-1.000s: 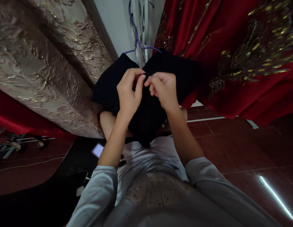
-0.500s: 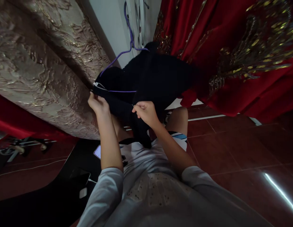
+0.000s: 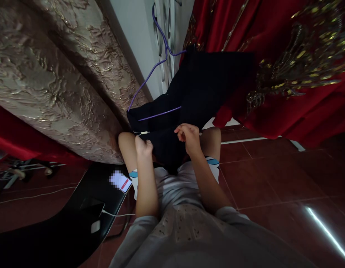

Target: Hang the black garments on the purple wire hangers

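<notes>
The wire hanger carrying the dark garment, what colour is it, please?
Purple wire hanger, clearest in the head view.

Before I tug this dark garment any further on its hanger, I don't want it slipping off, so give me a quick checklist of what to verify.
1. Left hand gripping the dark garment at its lower edge: ok, closed on the cloth.
2. Right hand gripping the same edge: ok, fingers pinched on the fabric.
3. Purple hanger inside the garment: ok, its bar shows through the cloth.
4. Hanger hook caught on a support: cannot tell, the top is cut off.
5. Garment clear of the red embroidered dress: not ok, they overlap.
6. Phone and its cable on the black seat clear of the hands: ok.
</notes>
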Action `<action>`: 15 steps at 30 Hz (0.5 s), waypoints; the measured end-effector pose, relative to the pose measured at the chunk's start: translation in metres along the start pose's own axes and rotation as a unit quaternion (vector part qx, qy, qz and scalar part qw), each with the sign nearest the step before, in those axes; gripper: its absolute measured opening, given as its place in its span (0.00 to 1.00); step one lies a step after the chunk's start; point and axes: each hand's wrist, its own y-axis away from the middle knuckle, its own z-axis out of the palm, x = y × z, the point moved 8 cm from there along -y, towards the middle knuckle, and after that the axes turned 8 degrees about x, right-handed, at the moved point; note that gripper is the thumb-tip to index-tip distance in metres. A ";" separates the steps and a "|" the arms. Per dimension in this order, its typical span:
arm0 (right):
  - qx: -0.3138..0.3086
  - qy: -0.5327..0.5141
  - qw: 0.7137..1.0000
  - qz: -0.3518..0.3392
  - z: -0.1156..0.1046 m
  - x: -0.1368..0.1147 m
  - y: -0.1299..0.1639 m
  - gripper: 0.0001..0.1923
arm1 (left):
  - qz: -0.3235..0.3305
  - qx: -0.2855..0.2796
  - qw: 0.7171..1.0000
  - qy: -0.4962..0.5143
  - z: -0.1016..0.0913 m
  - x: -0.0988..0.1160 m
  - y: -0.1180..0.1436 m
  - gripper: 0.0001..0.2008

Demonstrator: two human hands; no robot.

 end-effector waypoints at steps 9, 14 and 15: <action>0.027 0.013 0.999 0.030 -0.012 0.008 0.000 0.13 | -0.006 -0.099 0.988 -0.122 0.013 -0.002 0.025 0.06; -0.014 0.098 0.994 0.049 -0.008 0.019 -0.003 0.11 | -0.021 -0.082 0.995 -0.050 0.023 0.007 0.033 0.07; -0.018 0.114 0.993 0.033 -0.009 0.018 -0.004 0.10 | -0.019 -0.054 0.998 -0.013 0.021 0.013 0.034 0.08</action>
